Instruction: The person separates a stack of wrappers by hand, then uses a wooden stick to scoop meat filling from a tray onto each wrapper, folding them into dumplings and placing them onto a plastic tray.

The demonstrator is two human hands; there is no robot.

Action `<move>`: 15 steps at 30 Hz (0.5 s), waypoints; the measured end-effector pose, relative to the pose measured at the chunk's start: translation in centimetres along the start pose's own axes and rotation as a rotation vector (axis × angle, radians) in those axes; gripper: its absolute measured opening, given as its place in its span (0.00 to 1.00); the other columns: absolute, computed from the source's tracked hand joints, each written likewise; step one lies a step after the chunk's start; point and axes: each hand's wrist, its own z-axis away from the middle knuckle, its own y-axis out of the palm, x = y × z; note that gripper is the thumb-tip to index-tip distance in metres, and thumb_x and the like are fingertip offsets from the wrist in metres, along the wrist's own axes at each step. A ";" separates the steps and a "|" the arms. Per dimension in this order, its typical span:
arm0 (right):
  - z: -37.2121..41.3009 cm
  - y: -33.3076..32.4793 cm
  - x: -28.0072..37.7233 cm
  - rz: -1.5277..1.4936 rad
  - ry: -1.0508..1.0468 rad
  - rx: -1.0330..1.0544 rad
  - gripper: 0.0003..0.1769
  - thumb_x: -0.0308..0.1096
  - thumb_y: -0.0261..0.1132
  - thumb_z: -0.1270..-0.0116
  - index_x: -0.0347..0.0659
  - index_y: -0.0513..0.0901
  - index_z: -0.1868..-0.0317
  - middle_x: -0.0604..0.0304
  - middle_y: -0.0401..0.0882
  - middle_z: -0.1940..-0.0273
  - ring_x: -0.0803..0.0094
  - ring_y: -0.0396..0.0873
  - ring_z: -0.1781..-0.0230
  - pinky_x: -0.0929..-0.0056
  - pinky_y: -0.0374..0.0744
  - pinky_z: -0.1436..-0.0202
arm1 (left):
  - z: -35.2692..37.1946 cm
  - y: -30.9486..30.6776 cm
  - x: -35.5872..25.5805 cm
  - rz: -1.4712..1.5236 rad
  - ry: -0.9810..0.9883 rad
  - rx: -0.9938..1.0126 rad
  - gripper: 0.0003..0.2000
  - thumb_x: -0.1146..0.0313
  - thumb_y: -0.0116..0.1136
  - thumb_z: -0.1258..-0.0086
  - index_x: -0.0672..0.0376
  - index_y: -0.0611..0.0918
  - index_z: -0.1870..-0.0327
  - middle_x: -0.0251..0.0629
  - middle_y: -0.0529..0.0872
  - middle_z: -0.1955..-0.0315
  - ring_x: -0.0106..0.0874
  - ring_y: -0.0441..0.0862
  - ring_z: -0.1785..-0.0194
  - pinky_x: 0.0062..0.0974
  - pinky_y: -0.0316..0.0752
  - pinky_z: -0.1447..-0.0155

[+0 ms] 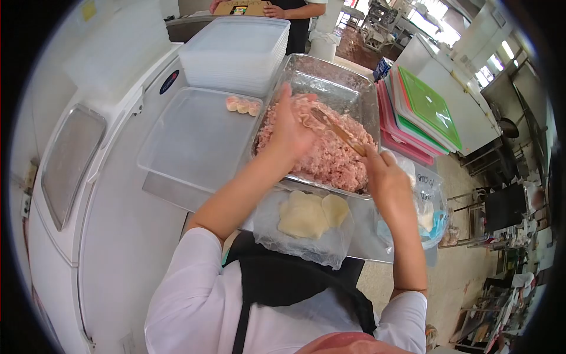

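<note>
My right hand [386, 177] grips a flat wooden spatula [345, 133], its far end pointing toward my left hand. Over the minced meat, my left hand [292, 130] is cupped with the thumb up; something pale and pinkish lies at its fingers, too blurred against the meat to name. Pink minced meat [336, 162] fills the near part of a deep metal pan [330, 68]. Close to me, round pale dough wrappers [303, 215] lie on a clear plastic bag [330, 248]. A few small filled dumplings [242, 106] sit at the far right corner of a translucent tray [188, 141].
Stacked translucent trays [230, 56] stand behind the left tray. Coloured boards or lids [427, 106] are piled right of the pan. A plastic bag [433, 206] with white contents lies at the right edge. Across the table, another person's hand [274, 11] touches a cardboard box [242, 8].
</note>
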 end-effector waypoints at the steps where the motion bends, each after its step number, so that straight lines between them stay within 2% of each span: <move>1: -0.4 1.9 -0.5 -0.043 -0.013 -0.013 0.16 0.34 0.61 0.29 0.41 0.80 0.43 0.46 0.79 0.64 0.48 0.81 0.63 0.54 0.79 0.62 | -0.3 -0.4 0.1 -0.007 0.007 0.003 0.32 0.38 0.51 0.29 0.67 0.76 0.48 0.49 0.80 0.52 0.45 0.77 0.45 0.47 0.71 0.37; 2: -0.9 2.7 -0.5 -0.084 -0.029 -0.025 0.16 0.34 0.61 0.29 0.41 0.80 0.43 0.46 0.79 0.64 0.47 0.81 0.63 0.53 0.78 0.62 | -0.3 -0.3 0.1 -0.010 0.016 0.008 0.31 0.39 0.52 0.29 0.67 0.76 0.49 0.48 0.81 0.53 0.45 0.78 0.47 0.46 0.72 0.38; 3: -1.1 2.6 -1.0 -0.118 -0.071 -0.029 0.16 0.34 0.61 0.28 0.41 0.81 0.42 0.47 0.78 0.66 0.52 0.81 0.65 0.59 0.78 0.63 | -0.5 -0.3 -0.1 -0.010 0.031 0.014 0.31 0.40 0.53 0.29 0.67 0.76 0.50 0.48 0.81 0.54 0.44 0.79 0.49 0.45 0.74 0.40; 6: -0.9 0.4 -1.8 -0.393 -0.006 0.052 0.15 0.35 0.58 0.26 0.39 0.82 0.44 0.47 0.80 0.64 0.51 0.81 0.66 0.62 0.79 0.60 | 0.0 -0.5 -1.6 0.054 -0.020 0.036 0.26 0.51 0.59 0.29 0.68 0.74 0.44 0.46 0.81 0.55 0.42 0.81 0.51 0.41 0.76 0.43; 7: -0.8 0.6 -2.0 -0.567 0.003 -0.017 0.16 0.36 0.58 0.25 0.36 0.82 0.44 0.47 0.80 0.65 0.58 0.79 0.67 0.68 0.76 0.58 | 0.3 -0.5 -2.0 -0.091 -0.019 0.137 0.26 0.55 0.61 0.31 0.66 0.73 0.42 0.44 0.81 0.56 0.40 0.81 0.54 0.40 0.77 0.46; 9: -0.4 1.6 -3.1 -0.624 0.103 -0.013 0.17 0.36 0.58 0.25 0.34 0.81 0.44 0.48 0.80 0.65 0.62 0.78 0.67 0.69 0.75 0.58 | 1.8 -0.2 -2.2 -0.381 -0.027 0.332 0.28 0.63 0.65 0.34 0.62 0.69 0.36 0.40 0.81 0.58 0.35 0.82 0.59 0.36 0.79 0.52; 12: 0.3 0.7 -3.3 -0.683 0.168 0.070 0.17 0.36 0.59 0.25 0.33 0.81 0.43 0.49 0.80 0.65 0.64 0.78 0.66 0.70 0.75 0.58 | 4.2 2.1 -4.6 -1.272 0.041 0.499 0.38 0.74 0.68 0.42 0.53 0.65 0.28 0.39 0.81 0.50 0.37 0.81 0.49 0.36 0.75 0.40; 15: 0.7 -1.8 -2.1 -0.669 0.100 0.164 0.17 0.35 0.60 0.26 0.33 0.81 0.44 0.49 0.81 0.64 0.63 0.78 0.65 0.70 0.75 0.58 | 3.9 2.3 -4.9 -1.522 0.208 0.659 0.36 0.74 0.70 0.46 0.53 0.71 0.31 0.38 0.82 0.46 0.36 0.82 0.49 0.32 0.75 0.40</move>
